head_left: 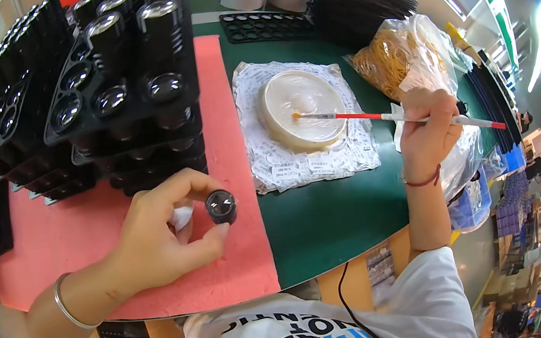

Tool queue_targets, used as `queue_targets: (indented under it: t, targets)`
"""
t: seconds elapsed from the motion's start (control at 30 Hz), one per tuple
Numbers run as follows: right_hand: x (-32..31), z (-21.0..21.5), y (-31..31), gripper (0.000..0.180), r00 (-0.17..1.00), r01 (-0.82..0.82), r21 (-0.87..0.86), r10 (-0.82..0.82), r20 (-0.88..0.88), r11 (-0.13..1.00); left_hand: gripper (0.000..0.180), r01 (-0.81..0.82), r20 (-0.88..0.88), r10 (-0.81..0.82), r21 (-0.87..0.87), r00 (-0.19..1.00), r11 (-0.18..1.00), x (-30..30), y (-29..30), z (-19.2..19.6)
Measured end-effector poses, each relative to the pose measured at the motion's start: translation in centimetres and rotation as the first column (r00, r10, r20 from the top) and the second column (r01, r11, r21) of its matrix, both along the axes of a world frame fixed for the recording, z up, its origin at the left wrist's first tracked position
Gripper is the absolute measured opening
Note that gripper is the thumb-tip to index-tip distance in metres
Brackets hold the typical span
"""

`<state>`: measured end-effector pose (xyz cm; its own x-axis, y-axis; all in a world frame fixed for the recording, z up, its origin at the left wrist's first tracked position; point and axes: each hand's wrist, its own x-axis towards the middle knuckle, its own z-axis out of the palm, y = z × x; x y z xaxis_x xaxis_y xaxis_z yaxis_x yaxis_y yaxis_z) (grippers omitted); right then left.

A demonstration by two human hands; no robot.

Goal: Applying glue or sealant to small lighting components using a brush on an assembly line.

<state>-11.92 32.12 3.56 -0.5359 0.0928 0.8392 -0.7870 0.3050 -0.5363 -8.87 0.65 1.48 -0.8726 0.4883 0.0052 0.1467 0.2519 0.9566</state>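
Head view: green surface (333, 222) open along front edge; black trays (138, 115) hold glossy cylinders (104, 36); left hand (159, 236) pinches dark cylinder (222, 205); right hand (427, 123) grips brush (363, 116) over white dish (314, 143).

From my seat I see the left hand (163, 239) pinching a small dark lens piece (221, 205) between thumb and forefinger above the pink mat (246, 266). The right hand (426, 121) grips a red-and-white brush (363, 116), its tip over the round white dish (268, 115); I can't tell whether it touches. The dish sits on a printed white pad (258, 153). Stacked black trays (140, 106) stand at left, a clear bag of yellow bands (396, 54) beyond the right hand.
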Motion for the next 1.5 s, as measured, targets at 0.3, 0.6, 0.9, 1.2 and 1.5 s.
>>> queue_targets:
  t: [0.3,0.6,0.9,1.2,1.5]
  targets:
    - [0.0,1.6,-0.7,0.038,0.933,-0.247,-0.449,0.336,0.129,0.859,0.029,-0.054,0.045,0.051,0.069,0.998,0.996,-0.2,-0.5,-0.4]
    - [0.9,0.7,-1.5,0.027,0.75,-0.499,-0.339,0.594,0.291,0.797,0.031,-0.02,0.095,0.009,0.109,0.995,0.994,-0.4,-0.6,0.1]
    - [0.9,0.5,-1.6,0.025,0.749,-0.524,-0.291,0.596,0.289,0.8,0.032,-0.025,0.127,0.007,0.143,0.992,0.989,-0.4,-0.6,-0.3]
    - [0.8,0.4,-1.5,0.023,0.783,-0.514,-0.187,0.547,0.296,0.837,0.032,-0.03,0.126,0.014,0.128,0.992,0.991,-0.3,-0.5,0.0]
    - [0.6,0.4,-1.3,0.025,0.803,-0.508,-0.12,0.519,0.294,0.853,0.03,-0.042,0.152,0.017,0.166,0.988,0.985,-0.4,-0.5,-0.4]
